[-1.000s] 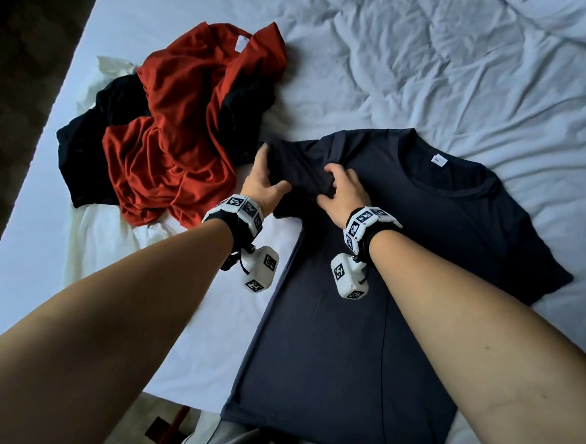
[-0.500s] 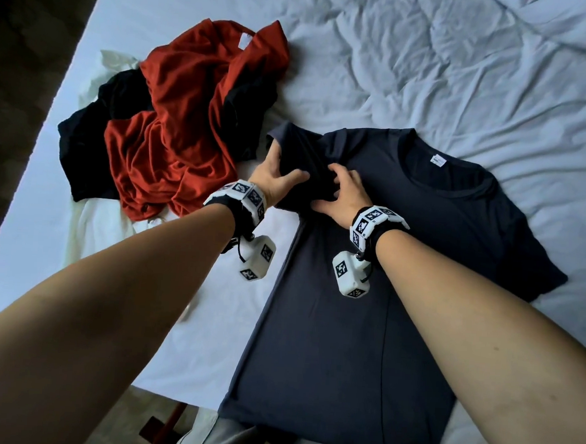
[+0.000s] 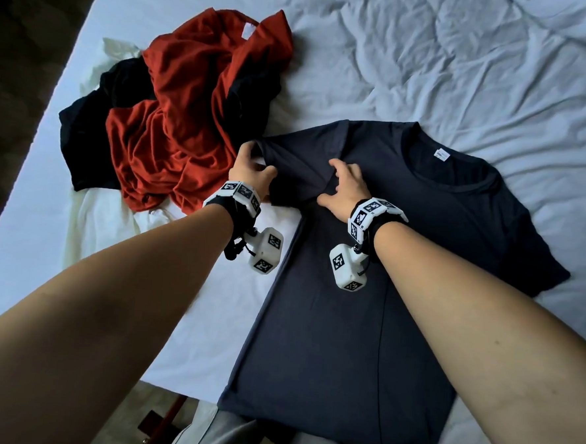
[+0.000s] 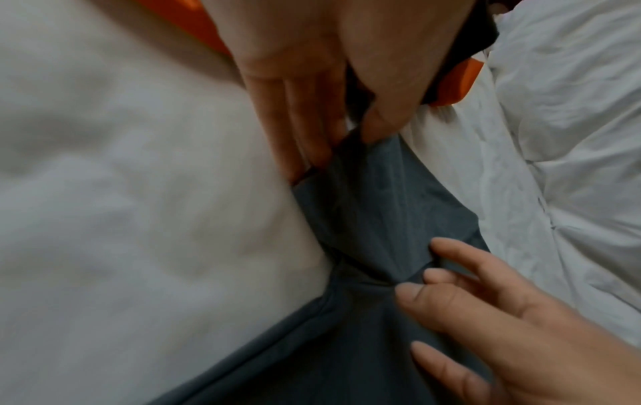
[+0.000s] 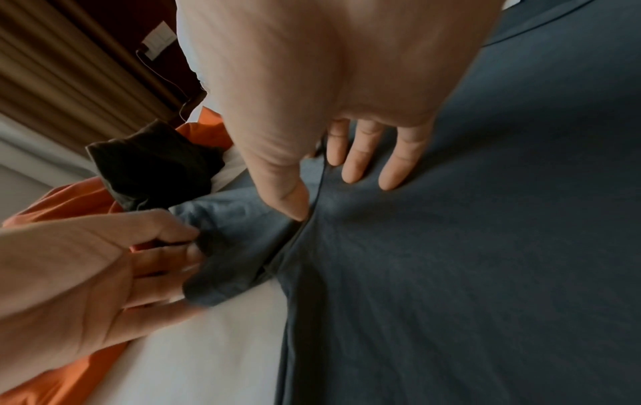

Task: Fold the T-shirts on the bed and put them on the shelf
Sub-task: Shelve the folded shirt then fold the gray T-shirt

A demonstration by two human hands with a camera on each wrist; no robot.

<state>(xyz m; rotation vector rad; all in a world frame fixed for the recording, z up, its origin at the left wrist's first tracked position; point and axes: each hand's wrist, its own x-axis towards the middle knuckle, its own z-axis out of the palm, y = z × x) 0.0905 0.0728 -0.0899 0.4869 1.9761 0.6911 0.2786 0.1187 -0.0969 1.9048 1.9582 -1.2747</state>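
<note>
Navy cotton fills the middle of the bed: the dark navy short-sleeved T-shirt lies front-up on the pale rumpled bedsheet, collar away from the person, hem at the near edge of the mattress. Left hand has the hem of the near sleeve pinched, thumb on top and fingers beneath the cloth, drawing it outward. Right hand is spread flat, straight fingers pressing the fabric down just beside the armhole seam, gripping nothing. That looks like a sleeve being squared off ahead of the first fold, so the job is barely under way; no shelf shows in any view.

Waiting close by on the left is the crumpled rust-red T-shirt, heaped over a black garment with a cream-white cloth under both.

Now the dangers. Pull that sleeve too hard and the body may slide under the flat palm, dragging the side seam crooked and spoiling the fold line. The left knuckles sit almost against the red heap, so a wide sweep could snag it and tug it onto the navy shirt. And the hem hangs right at the mattress edge: a careless shove could send it slipping off.
</note>
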